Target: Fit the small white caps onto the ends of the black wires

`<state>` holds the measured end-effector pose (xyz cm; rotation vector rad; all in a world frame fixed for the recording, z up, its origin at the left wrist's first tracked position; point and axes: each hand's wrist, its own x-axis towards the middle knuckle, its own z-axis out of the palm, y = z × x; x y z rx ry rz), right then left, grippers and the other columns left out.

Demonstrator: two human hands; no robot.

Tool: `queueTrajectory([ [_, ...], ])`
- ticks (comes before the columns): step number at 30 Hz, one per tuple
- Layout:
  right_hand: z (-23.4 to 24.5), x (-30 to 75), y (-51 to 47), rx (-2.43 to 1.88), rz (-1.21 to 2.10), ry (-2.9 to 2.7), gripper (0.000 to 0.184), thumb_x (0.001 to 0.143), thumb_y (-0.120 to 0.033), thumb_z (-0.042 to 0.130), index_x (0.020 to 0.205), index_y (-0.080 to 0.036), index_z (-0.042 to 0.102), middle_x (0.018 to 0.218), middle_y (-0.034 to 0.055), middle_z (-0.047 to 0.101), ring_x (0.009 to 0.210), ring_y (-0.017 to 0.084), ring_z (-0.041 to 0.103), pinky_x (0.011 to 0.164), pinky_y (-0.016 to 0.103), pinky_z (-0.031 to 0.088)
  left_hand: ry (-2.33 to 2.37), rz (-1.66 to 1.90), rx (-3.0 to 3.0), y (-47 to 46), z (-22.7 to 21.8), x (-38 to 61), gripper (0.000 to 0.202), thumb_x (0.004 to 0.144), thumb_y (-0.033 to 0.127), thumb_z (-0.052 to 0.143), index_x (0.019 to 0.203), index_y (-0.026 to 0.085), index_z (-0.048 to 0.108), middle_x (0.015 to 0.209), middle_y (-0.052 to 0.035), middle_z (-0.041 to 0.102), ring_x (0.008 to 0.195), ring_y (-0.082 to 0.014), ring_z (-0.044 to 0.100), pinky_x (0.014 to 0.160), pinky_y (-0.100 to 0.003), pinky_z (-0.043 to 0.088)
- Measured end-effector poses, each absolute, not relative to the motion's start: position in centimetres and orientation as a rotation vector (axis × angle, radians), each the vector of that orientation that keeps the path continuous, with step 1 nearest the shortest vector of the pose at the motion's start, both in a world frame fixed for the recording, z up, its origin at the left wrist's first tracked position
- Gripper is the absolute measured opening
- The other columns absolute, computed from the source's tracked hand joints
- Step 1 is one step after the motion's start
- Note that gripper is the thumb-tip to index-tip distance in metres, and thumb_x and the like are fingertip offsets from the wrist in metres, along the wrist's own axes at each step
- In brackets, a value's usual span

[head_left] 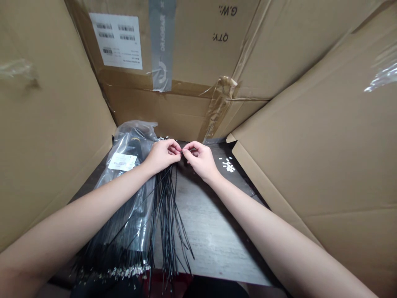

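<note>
My left hand [164, 155] is closed in a pinch just above a bundle of thin black wires [167, 207]. Opposite it, my right hand [200, 159] pinches with thumb and forefinger, and the fingertips of both hands almost meet. A tiny dark tip shows between them; most of what they hold is hidden by the fingers. One black wire seems to run up to my left hand. Under my left forearm lies a clear plastic bag [124, 136] of black wires with shiny metal ends, bearing a white label [122, 162].
Small white pieces [228, 166] lie on the dark grey table [204, 231] right of my right hand, and more white bits [163, 138] sit behind my left. Cardboard walls [186, 107] rise at the back and both sides.
</note>
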<state>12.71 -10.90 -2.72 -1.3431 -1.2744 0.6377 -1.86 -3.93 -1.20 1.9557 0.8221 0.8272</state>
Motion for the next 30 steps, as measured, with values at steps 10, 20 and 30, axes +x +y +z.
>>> queueTrajectory([
  [10,-3.6,14.0,-9.5,-1.173,0.900,-0.927,0.027,0.071,-0.041,0.069,0.075,-0.019,0.057,0.071,-0.0010,0.063,0.045,0.006,0.049,0.038,0.018,0.037,0.836,0.595,1.762,-4.6,-0.1,-1.9,0.014,0.071,0.020,0.071,0.081,0.011,0.070,0.060,-0.0018,0.065,0.050,-0.0099,0.056,0.040,-0.018,0.043],
  [20,-2.8,14.2,-10.0,-1.140,0.979,-1.029,0.029,0.067,-0.043,0.075,0.078,-0.017,0.065,0.073,0.0009,0.065,0.049,0.007,0.048,0.040,0.019,0.035,0.835,0.628,1.634,-4.5,0.1,-1.9,0.016,0.065,0.014,0.077,0.076,0.011,0.065,0.062,-0.0012,0.066,0.051,-0.0091,0.059,0.047,-0.021,0.052],
  [30,-2.8,14.0,-10.0,-1.132,1.002,-1.044,0.027,0.064,-0.040,0.078,0.072,-0.017,0.067,0.057,-0.0027,0.059,0.046,0.007,0.044,0.041,0.020,0.035,0.802,0.634,1.749,-4.6,-0.3,-1.9,0.011,0.066,0.013,0.071,0.071,0.012,0.061,0.055,0.0010,0.062,0.048,-0.0088,0.056,0.047,-0.019,0.048],
])
